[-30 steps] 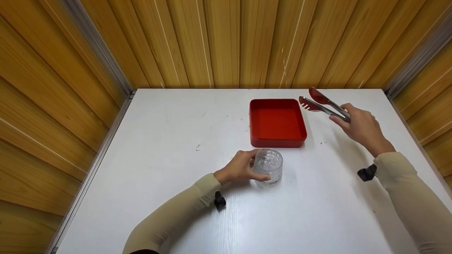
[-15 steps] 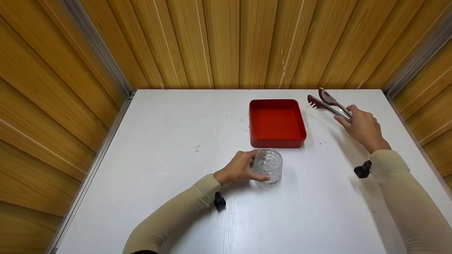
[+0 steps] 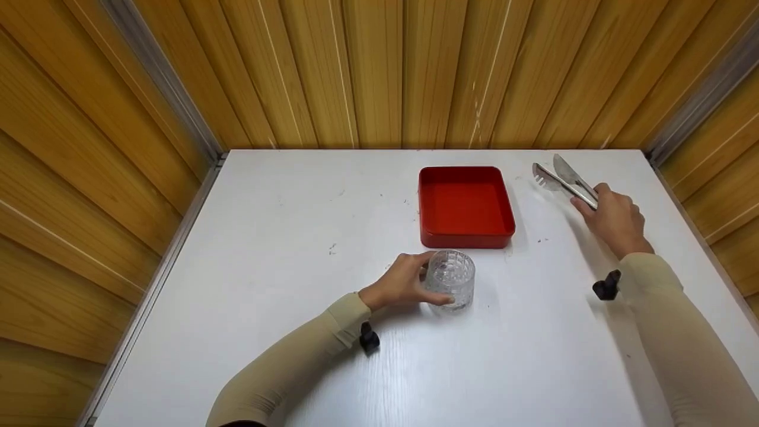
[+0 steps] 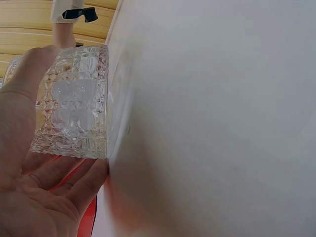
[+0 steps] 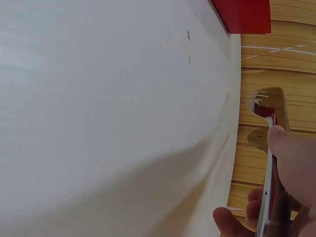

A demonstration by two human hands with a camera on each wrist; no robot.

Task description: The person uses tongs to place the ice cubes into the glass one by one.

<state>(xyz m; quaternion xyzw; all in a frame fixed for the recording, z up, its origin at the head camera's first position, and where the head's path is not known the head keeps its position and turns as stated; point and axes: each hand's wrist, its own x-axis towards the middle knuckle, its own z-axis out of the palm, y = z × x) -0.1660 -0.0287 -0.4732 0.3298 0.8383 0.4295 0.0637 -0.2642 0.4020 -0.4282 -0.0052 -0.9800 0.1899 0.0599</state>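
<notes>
A clear patterned glass (image 3: 455, 281) stands upright on the white table, just in front of a square red tray (image 3: 468, 242). My left hand (image 3: 403, 281) grips this glass from its left side, thumb on the near face and fingers behind. In the left wrist view the faceted wall of the glass (image 4: 74, 103) shows between thumb and fingers. On the right, my right hand (image 3: 615, 220) holds a pair of metal tongs (image 3: 572, 184), their two tips apart and pointing to the back left. The tongs (image 5: 271, 158) are above the table in the right wrist view.
The white table (image 3: 284, 237) ends at a wood-panelled wall (image 3: 373, 71) at the back. More panels rise on the left and right. Small dark marks dot the tabletop. A small black device (image 3: 369, 339) sits at each wrist.
My right hand has drawn the tongs to the right and a little down, away from the red tray. My left hand and the glass have stayed in place.
</notes>
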